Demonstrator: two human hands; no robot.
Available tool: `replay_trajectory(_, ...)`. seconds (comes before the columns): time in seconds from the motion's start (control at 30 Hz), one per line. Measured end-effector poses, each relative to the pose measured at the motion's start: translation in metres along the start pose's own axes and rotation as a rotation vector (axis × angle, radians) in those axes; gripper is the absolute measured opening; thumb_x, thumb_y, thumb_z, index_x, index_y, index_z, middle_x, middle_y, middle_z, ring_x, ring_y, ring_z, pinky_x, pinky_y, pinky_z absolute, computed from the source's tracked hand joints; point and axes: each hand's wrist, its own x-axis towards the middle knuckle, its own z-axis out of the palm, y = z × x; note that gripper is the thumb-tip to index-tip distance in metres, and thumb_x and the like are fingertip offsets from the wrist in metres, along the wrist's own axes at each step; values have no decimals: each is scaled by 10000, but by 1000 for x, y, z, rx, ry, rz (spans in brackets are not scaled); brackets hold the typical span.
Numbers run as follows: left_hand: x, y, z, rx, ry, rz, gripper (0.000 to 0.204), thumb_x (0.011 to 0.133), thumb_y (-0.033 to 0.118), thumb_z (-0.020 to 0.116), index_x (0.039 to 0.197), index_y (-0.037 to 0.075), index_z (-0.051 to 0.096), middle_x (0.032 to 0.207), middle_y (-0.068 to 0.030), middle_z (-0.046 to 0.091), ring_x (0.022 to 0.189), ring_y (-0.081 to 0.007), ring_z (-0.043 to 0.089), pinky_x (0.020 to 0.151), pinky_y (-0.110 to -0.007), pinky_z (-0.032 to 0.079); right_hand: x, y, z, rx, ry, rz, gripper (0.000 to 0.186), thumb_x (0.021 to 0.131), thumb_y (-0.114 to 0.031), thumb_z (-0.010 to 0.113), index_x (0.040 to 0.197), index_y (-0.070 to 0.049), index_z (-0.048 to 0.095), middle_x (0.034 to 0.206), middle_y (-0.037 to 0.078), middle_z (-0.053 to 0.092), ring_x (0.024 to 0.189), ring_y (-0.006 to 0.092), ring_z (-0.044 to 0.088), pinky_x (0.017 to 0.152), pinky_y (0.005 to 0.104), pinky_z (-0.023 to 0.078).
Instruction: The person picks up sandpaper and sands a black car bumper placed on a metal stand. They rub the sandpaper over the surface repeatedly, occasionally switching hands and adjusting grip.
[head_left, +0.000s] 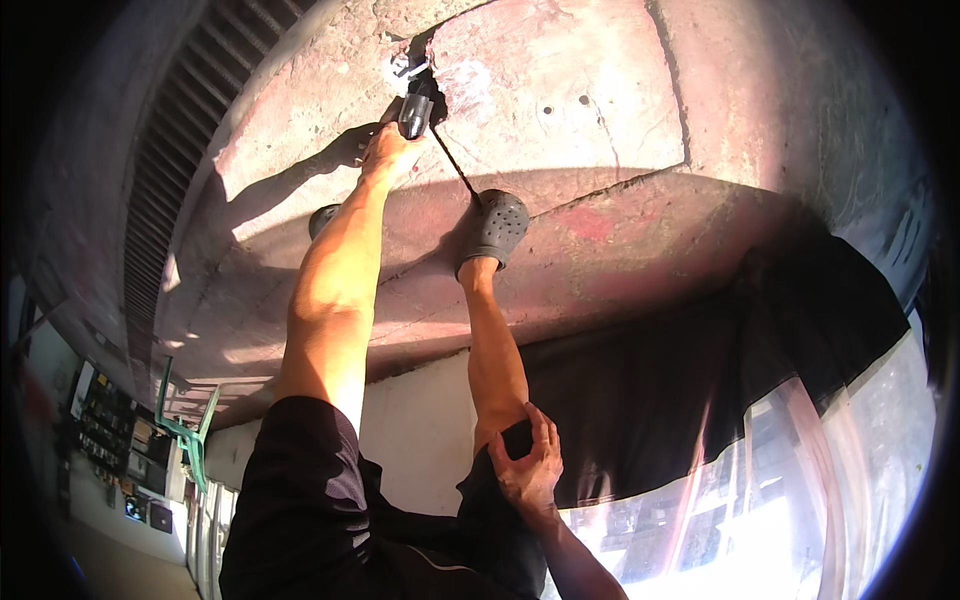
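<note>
My left hand (390, 150) grips a glossy black cylindrical thing (414, 117) at a broken, dark hole in the pinkish concrete, beside a small whitish piece (403, 67) whose kind I cannot make out. A thin dark line runs from the hole toward my right foot, in a grey perforated clog (500, 225). Another dark clog (323, 218) is partly hidden behind my outstretched left arm. My right hand (530, 462) rests on my right knee at the dark shorts, fingers apart and curved.
A slatted grate (170, 130) runs along the left. At lower left stand a green chair (190, 440) and dark shelving (100, 430). A large black cloth (660, 380) lies across the lower right, with pale translucent sheeting (780, 510) below it. Cracks cross the sunlit concrete (600, 70).
</note>
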Motion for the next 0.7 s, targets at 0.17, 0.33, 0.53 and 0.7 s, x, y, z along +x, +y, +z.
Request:
replay_trajectory(0.17,-11,23,-11,41,16,-43,788,889,532,781,1465,55,533,1248,-231,747,1220,-391,713,1036,-510,554,-3,4,4,29,5,-23,683,885,-331,839,1462,-66,590,1401,180,626,1313,397,610,1101,513,520)
replay_trajectory(0.33,-8,44,-16,166,53,-2,807,936,517,738,1535,65,442,1269,-251,736,1228,-417,705,1039,-539,553,0,-1,4,40,26,-46,679,878,-318,843,1457,-67,592,1394,183,632,1296,399,622,1088,516,528)
replay_trajectory(0.53,-18,70,-15,312,104,38,678,959,492,708,1476,80,559,1271,-248,738,1246,-406,703,1040,-553,548,-1,2,8,40,33,-53,686,875,-322,841,1460,-72,586,1398,179,631,1288,400,627,1085,516,531)
replay_trajectory(0.7,-15,63,-8,111,81,-56,878,911,499,765,1567,50,391,1310,-295,705,1241,-437,698,1029,-558,555,-2,4,11,46,13,-28,689,878,-336,835,1465,-77,585,1405,175,628,1306,397,615,1101,517,521)
